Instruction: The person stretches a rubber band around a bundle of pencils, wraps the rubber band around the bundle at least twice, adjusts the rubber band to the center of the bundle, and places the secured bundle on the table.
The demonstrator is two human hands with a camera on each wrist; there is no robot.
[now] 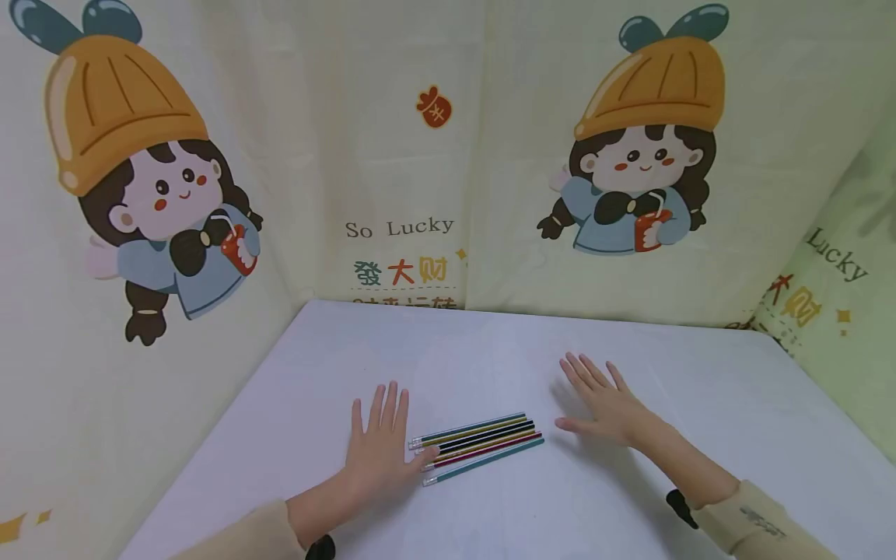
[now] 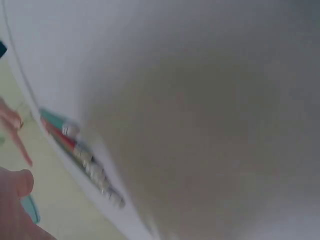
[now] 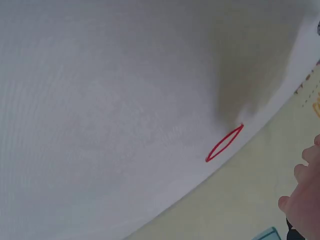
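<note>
Several pencils lie side by side on the white table in the head view, slanting up to the right, their metal-banded ends to the left. Among them are a black pencil [image 1: 483,436], a red pencil [image 1: 490,449] and, nearest the front, a teal pencil [image 1: 483,463]. My left hand [image 1: 378,455] is at their left ends, fingers straight and pointing away, its thumb overlapping some of those ends. Right of the pencils and apart from them, my right hand [image 1: 605,404] is spread with nothing in it. A thin red loop, like a rubber band [image 3: 229,134], lies on the table in the right wrist view.
The white tabletop [image 1: 280,435] reaches back to a cream curtain [image 1: 399,171] printed with cartoon figures and lettering. More of the printed cloth [image 1: 840,311] runs along the right side.
</note>
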